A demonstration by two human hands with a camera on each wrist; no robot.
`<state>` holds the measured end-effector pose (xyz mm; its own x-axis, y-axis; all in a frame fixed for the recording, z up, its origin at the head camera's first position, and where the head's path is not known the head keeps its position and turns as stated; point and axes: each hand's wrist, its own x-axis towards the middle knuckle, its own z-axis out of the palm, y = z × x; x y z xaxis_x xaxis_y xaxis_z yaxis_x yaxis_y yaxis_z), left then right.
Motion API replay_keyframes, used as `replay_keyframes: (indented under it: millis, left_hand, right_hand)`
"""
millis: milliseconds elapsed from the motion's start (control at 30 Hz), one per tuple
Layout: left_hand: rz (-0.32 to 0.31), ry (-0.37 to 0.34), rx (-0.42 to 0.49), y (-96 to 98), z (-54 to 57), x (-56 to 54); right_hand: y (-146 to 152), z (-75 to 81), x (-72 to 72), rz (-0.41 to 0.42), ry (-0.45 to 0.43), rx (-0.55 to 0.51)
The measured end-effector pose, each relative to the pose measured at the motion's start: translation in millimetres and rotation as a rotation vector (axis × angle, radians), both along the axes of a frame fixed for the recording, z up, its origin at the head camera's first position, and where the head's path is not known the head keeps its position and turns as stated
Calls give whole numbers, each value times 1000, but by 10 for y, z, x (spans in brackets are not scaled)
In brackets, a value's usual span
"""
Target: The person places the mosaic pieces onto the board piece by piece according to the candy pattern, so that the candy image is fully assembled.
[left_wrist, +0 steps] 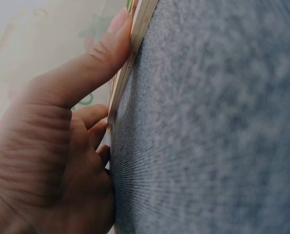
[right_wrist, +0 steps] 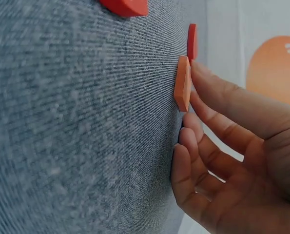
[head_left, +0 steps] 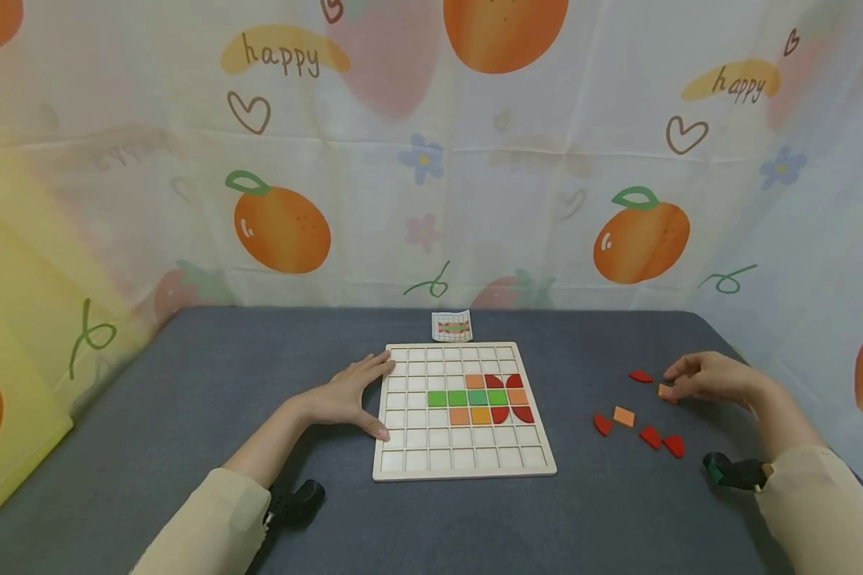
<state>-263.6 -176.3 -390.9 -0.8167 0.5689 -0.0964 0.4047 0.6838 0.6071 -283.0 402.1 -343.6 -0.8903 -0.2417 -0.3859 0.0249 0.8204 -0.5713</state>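
Surface [head_left: 475,527]: dark blue-grey, fine-ribbed in both wrist views. Probably draggy under thin pieces; better to lift than slide.

Gridded wooden board [head_left: 440,459]: flat on the surface, between the hands. Coloured tiles [head_left: 437,398] seated in the three middle rows, mostly toward the right side; bare cells at left. Best held square and unmoving.

Left hand [head_left: 345,398]: spread along the board's left edge, thumb farther down than the fingers. Useful as a brace. Press lightly; avoid nudging the frame or jolting seated tiles.

Right hand [head_left: 715,378]: well apart from the board, off to its right. Thumb and fingers curled, apparently pinching one small tile. Cannot tell whether clear of the surface.

Pattern card [head_left: 451,327]: just beyond the board's far edge. Worth a glance before choosing a cell; too small to read closely from here.

Orange square tile [right_wrist: 182,85]: at the right fingertips, tilted in the right wrist view. Grip by opposite edges for a flat drop. Raise straight up first, then carry across.

Second orange square tile [head_left: 624,416]: loose, nearer the board. Leave alone.

Red quarter-circle pieces [head_left: 650,437]: four loose nearby, one near the fingertips. Easily knocked; tuck spare fingers.
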Motion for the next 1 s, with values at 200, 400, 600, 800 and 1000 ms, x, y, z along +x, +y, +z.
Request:
replay_keyframes:
  millis: [200,400,600,800,1000]
  left_hand:
    - [-6,1,12,-7,-1,-2]
    - [-2,-1,1,-4,-7,-2]
    - [1,-1,3,-6,-1,0]
    - [-5,0,7,-8,8,3]
    - [-14,5,8,-9,-4,-6]
  right_hand:
    - [-48,2,16,19,-1,-23]
    - [-59,-23,5,17,19,10]
    - [-70,-43,-3,6,67,20]
    - [-67,-72,-8,-7,165,44]
    - [-65,-71,-20,-25,251,79]
